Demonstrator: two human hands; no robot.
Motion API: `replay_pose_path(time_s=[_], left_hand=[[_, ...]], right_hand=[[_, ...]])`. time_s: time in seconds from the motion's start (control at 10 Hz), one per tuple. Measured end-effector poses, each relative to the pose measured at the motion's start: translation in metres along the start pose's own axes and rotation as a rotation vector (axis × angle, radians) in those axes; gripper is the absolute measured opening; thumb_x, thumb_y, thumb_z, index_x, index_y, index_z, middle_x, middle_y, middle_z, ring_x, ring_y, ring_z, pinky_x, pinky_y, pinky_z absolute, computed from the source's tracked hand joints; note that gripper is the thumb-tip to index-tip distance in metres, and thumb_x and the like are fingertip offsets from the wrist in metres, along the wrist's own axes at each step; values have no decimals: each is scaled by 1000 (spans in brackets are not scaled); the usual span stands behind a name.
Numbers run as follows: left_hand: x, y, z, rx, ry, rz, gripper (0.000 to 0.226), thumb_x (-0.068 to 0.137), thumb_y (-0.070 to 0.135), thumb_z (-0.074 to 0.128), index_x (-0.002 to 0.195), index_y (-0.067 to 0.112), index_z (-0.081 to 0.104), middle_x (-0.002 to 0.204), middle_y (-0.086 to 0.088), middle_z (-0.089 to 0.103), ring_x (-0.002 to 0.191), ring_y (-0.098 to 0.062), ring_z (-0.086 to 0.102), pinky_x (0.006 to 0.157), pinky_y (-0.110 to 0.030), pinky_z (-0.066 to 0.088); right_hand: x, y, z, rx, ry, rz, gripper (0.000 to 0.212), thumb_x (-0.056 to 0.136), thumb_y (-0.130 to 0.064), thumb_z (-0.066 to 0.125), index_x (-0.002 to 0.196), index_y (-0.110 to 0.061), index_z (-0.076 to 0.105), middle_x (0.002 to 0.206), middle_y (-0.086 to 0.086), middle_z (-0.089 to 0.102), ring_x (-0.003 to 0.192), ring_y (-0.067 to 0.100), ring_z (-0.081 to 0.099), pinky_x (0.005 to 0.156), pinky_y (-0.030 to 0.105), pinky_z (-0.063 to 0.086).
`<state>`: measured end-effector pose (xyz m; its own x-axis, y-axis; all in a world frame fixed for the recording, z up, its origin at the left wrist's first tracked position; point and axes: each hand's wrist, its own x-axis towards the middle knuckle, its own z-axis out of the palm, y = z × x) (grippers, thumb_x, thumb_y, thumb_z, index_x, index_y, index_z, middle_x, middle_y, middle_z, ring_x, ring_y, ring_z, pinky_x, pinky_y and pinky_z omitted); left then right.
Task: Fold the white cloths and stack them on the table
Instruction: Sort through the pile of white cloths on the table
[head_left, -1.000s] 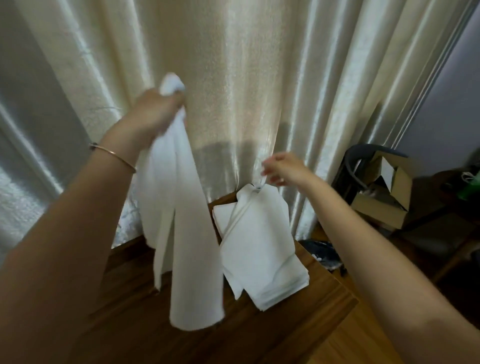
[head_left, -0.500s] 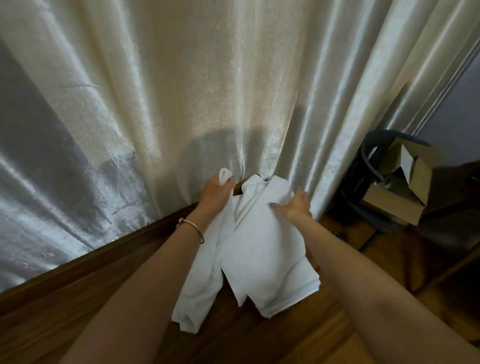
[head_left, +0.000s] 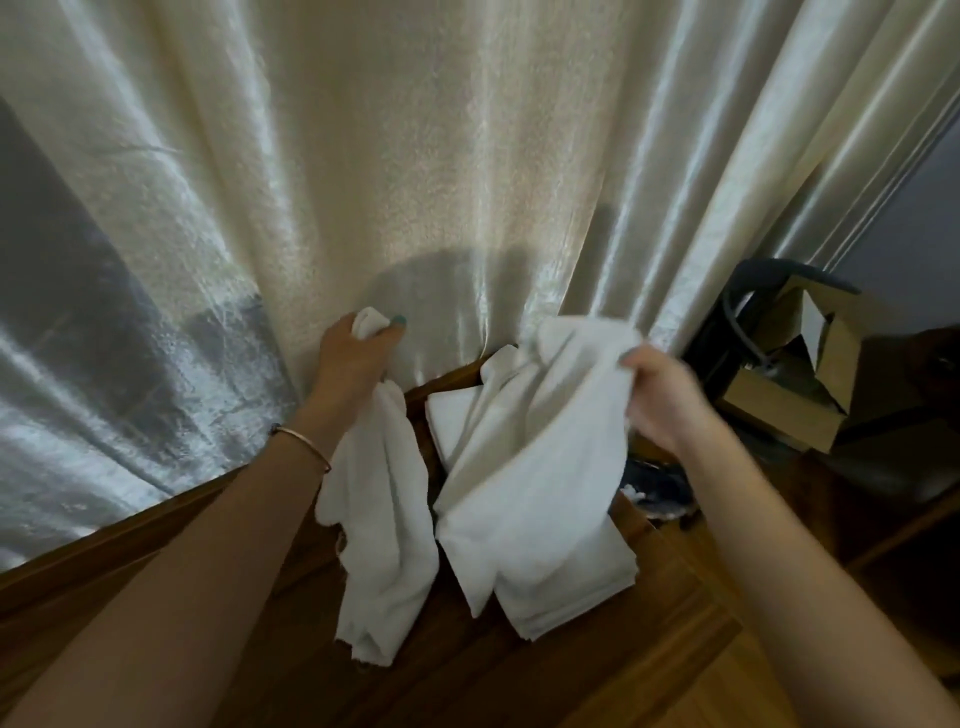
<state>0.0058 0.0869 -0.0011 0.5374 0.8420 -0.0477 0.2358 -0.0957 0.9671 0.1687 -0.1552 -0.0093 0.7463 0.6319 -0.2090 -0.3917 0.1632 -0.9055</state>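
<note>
Gripping one end of a limp white cloth (head_left: 384, 525), my left hand (head_left: 349, 358) lets it hang down onto the wooden table (head_left: 519, 670). My right hand (head_left: 662, 395) clutches the raised edge of a second cloth (head_left: 540, 447), which drapes over what looks like the folded stack (head_left: 566, 582); motion blur hides the fingers. A cream curtain (head_left: 415, 156) hangs behind, and a cardboard box (head_left: 800, 374) sits to the right.

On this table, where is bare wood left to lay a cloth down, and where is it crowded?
Bare wood shows on the table left of the left hand's hanging cloth, up to the curtain, and along the near edge below the stack. The far right corner is crowded: the right hand grips a cloth over the stack.
</note>
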Motion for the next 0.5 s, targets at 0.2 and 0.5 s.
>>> replay_pose_path(time_s=[0.2, 0.5], left_hand=[[-7, 35, -7, -111, -381, 179, 29, 81, 37, 70, 109, 29, 65, 93, 1, 66, 76, -11, 62, 62, -15, 50], [-29, 54, -47, 270, -598, 301, 42, 52, 49, 85, 83, 25, 71, 77, 8, 74, 76, -8, 69, 62, -21, 52]], right_hand=[[-60, -37, 83, -377, 403, -140, 38, 69, -3, 48, 99, -19, 62, 62, 1, 64, 64, 30, 60, 53, 24, 46], [-11, -20, 111, -805, -235, -401, 24, 84, -6, 62, 87, -29, 69, 111, -4, 64, 96, 11, 58, 83, 21, 44]])
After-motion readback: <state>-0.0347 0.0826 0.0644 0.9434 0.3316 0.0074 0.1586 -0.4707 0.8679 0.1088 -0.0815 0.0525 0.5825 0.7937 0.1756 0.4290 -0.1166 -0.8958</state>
